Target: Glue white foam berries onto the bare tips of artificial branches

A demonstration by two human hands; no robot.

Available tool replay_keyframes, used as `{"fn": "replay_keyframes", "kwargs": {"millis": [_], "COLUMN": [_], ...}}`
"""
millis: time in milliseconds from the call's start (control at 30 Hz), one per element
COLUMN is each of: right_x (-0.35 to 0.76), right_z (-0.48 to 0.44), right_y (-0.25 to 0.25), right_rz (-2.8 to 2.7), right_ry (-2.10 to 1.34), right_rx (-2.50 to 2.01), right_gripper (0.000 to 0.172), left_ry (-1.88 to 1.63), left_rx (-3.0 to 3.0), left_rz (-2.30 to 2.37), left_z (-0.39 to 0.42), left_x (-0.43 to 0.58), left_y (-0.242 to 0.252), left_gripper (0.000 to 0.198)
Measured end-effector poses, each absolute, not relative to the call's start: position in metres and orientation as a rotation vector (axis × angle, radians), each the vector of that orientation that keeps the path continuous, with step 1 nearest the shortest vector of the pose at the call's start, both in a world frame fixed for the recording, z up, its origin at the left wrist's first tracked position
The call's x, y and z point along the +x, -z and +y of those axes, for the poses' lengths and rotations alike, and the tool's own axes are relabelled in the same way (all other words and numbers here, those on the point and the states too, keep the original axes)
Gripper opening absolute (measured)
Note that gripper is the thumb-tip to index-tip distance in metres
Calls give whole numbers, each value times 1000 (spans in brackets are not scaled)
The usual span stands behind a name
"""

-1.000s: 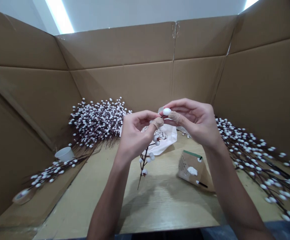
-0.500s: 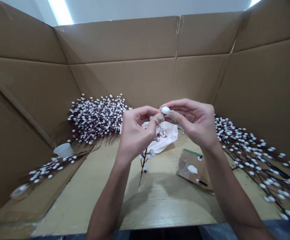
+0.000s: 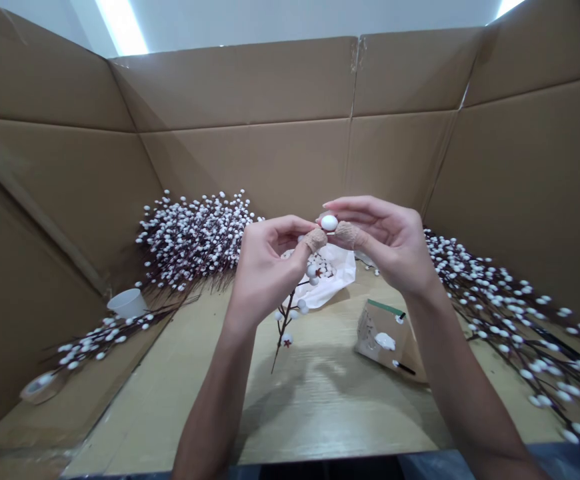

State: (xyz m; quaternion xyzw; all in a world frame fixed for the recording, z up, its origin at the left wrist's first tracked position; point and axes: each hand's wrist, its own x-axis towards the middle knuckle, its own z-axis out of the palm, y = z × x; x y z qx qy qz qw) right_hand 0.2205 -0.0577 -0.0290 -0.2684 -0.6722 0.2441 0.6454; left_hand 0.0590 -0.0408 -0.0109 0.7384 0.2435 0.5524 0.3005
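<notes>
My left hand [image 3: 265, 267] pinches the top of a thin dark branch [image 3: 284, 323] that hangs down from it and carries a few white berries. My right hand [image 3: 385, 240] pinches one white berry [image 3: 329, 222] between a bandaged thumb and a fingertip. The berry sits right at the branch tip, where both bandaged thumbs meet. Both hands hover above the wooden table [image 3: 315, 400].
A heap of white-berried branches [image 3: 195, 233] lies at the back left, another [image 3: 500, 300] along the right. A white bag of loose berries [image 3: 333, 273] sits behind the hands. A cardboard piece with glue blobs [image 3: 387, 337], a white cup [image 3: 127, 303] and a tape roll [image 3: 40, 387] lie around. Cardboard walls [image 3: 270, 120] enclose the table.
Both hands have shifted slightly left while keeping the same pinch; the hanging branch has swung a little left. The berry stays at the branch tip.
</notes>
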Motion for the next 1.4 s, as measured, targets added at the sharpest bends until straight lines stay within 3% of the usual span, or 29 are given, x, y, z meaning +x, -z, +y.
{"fn": "replay_keyframes", "kwargs": {"millis": [367, 567, 600, 633, 733, 800, 1167, 1400], "right_x": [235, 202, 191, 180, 151, 141, 136, 139], "right_z": [-55, -39, -34, -30, -20, -17, -17, -17], "right_y": [26, 50, 58, 67, 92, 103, 107, 101], "right_rz": [-1611, -2269, -2358, -2412, -2333, -2217, -2079, -2018], "right_ry": [-714, -908, -950, -1007, -1203, -1263, -1260, -1212], "right_rx": [-679, -1219, -1227, -1221, -1159, -1102, -1082, -1083], "right_gripper": [39, 81, 82, 76, 31, 16, 30, 33], "left_ry": [-1613, -1936, -1983, -2021, -2104, -2127, -1724, -1804], "left_rx": [1838, 1727, 1696, 1661, 1562, 1513, 1518, 1413], "left_rz": [729, 769, 770, 771, 758, 741, 853, 828], "left_z": [-30, -10, -6, -3, 7, 12, 5, 13], "left_x": [50, 33, 30, 26, 14, 7, -19, -35], "left_y": [8, 5, 5, 5, 5, 5, 0, 0], "left_gripper": [7, 13, 13, 12, 10, 8, 17, 23]}}
